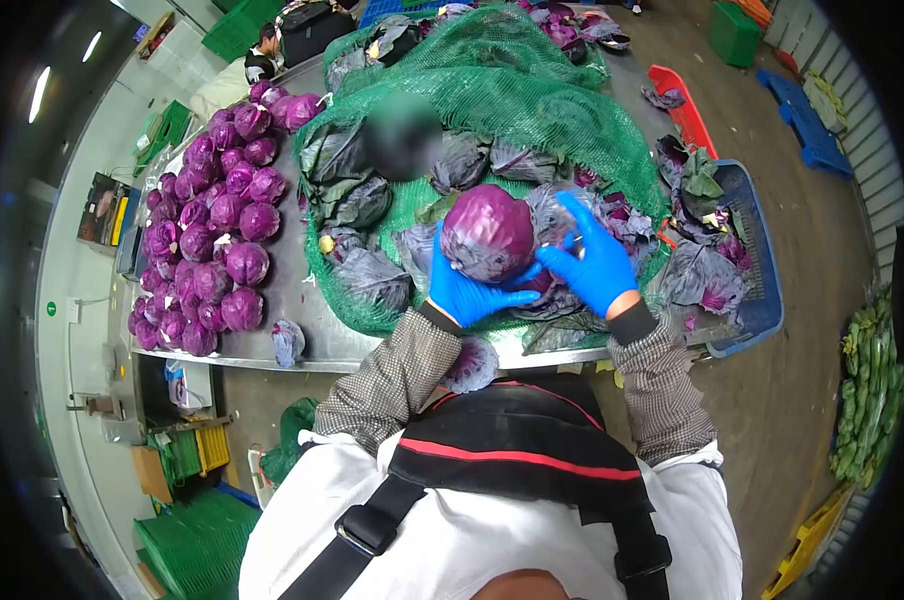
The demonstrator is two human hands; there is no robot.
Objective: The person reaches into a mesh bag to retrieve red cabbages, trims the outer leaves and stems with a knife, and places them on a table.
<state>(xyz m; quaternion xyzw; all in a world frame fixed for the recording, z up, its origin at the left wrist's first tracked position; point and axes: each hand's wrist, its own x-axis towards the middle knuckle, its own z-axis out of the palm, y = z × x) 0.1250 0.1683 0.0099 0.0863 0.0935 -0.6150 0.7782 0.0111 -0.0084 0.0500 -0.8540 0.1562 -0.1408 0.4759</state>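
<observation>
A trimmed red cabbage (487,235) is held just above the steel table (302,300). My left hand (467,290), in a blue glove, cups it from below and from the left. My right hand (592,260), also blue-gloved, is at the cabbage's right side, its fingers closed around something small that I cannot make out. Under both hands lies a green net (532,90) heaped with untrimmed, dark-leaved cabbages (362,200) and loose purple leaves (622,220).
Several trimmed red cabbages (217,210) are piled on the table's left end. A blue crate (762,270) of leaf waste stands at the right edge. Another person (264,52) works at the far side. Green crates (197,540) and green vegetables (872,390) are on the floor.
</observation>
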